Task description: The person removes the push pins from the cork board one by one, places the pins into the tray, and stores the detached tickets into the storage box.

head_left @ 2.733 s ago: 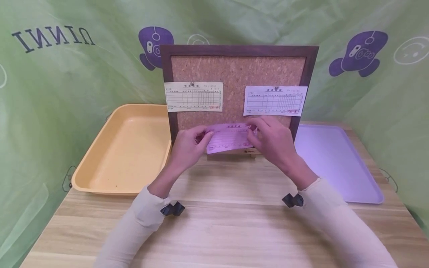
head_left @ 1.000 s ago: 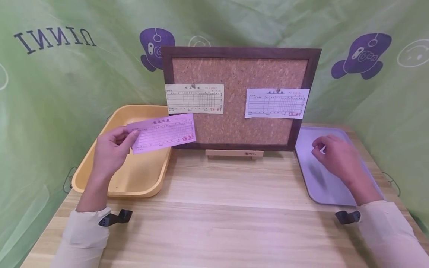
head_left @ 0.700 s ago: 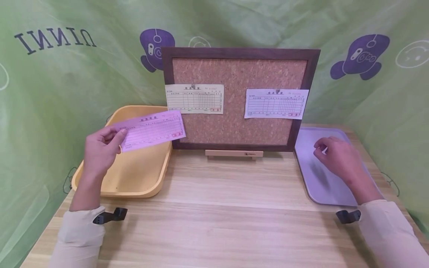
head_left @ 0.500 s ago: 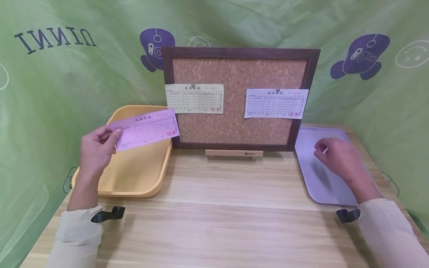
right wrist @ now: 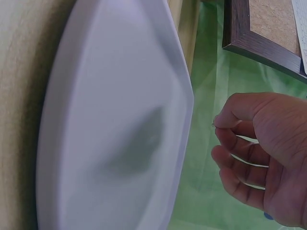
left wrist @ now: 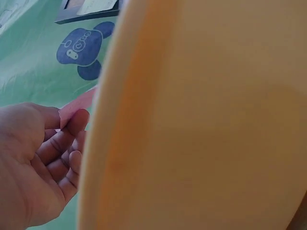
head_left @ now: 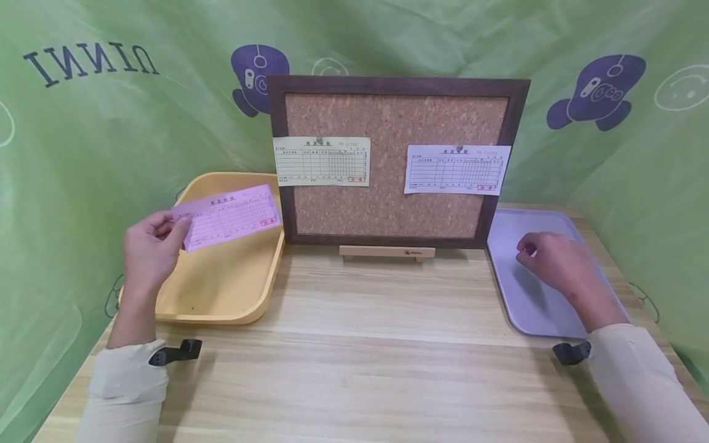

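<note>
My left hand (head_left: 149,249) pinches the left end of a pink receipt slip (head_left: 229,218) between thumb and fingers, above the yellow tray (head_left: 221,301). In the left wrist view only a strip of the pink receipt slip (left wrist: 79,104) shows beyond the tray wall. Over the purple tray (head_left: 517,314), my right hand (head_left: 562,264) has thumb and index finger pinched together. A tiny pale tip, apparently a pushpin (right wrist: 214,125), pokes out between them in the right wrist view; the rest is hidden. On the cork board (head_left: 388,212) hang a cream receipt (head_left: 321,163) and a white receipt (head_left: 454,171).
The dark-framed board stands upright on a small wooden stand (head_left: 388,251) at the back of the wooden table (head_left: 376,363). A pushpin (head_left: 319,141) fixes the cream receipt, another pushpin (head_left: 459,149) the white one. A green curtain (head_left: 415,37) hangs close behind.
Both hands held the pink receipt slip at the board's lower middle. The right hand let go and moved right over the purple tray; the left carried the slip left over the yellow tray.
</note>
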Demonstrator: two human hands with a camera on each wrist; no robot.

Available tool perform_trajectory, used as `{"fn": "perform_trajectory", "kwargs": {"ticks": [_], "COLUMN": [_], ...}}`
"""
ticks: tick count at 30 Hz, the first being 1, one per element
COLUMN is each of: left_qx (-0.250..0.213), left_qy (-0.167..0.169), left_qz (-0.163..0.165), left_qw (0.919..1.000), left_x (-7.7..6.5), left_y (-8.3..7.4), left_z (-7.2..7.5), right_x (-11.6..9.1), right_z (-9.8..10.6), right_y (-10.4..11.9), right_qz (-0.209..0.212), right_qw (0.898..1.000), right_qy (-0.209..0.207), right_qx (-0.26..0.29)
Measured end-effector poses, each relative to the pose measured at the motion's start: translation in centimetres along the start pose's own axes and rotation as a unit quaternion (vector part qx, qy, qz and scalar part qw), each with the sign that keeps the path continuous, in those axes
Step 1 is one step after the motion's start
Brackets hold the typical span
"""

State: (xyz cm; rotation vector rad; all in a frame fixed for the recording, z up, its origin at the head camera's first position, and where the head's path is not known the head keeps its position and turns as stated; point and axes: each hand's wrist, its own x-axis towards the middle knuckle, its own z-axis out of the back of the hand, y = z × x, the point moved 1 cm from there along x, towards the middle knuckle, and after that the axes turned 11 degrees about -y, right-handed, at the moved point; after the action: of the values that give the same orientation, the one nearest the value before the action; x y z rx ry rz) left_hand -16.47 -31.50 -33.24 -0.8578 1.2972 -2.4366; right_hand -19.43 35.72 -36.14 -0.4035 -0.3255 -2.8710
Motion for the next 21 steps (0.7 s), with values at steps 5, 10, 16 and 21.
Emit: {"fn": "perform_trajectory", "kwargs": {"ticks": [5,10,16,21], "left_qx": [0.047,0.084,0.105,0.119], "left_qy": [0.011,0.043,0.092,0.118], "left_qz": [-0.007,-0.028,-0.021,-0.017], "left_qw": [0.9988,0.9952,0.99,0.9857], "left_x": [0.0,-0.2,-0.6,-1.0], "left_y": [0.6,1.2,2.0,2.4], "left_z": [0.2,-0.2,-1.0,-1.6], "right_x": [0.0,-0.1,-0.2,-0.3], "right_z": [-0.3,-0.5,-0.8,-1.0], "right_y": [-0.3,-0.4,-0.2,-0.1], "right_qz": [-0.003,0.005,0.022,0.023], "right_qw": [1.0,1.0,0.999,0.998], "right_qy": [0.019,0.025,0.037,0.063], "right_qx": [0.006,0.0,-0.002,-0.009]}}
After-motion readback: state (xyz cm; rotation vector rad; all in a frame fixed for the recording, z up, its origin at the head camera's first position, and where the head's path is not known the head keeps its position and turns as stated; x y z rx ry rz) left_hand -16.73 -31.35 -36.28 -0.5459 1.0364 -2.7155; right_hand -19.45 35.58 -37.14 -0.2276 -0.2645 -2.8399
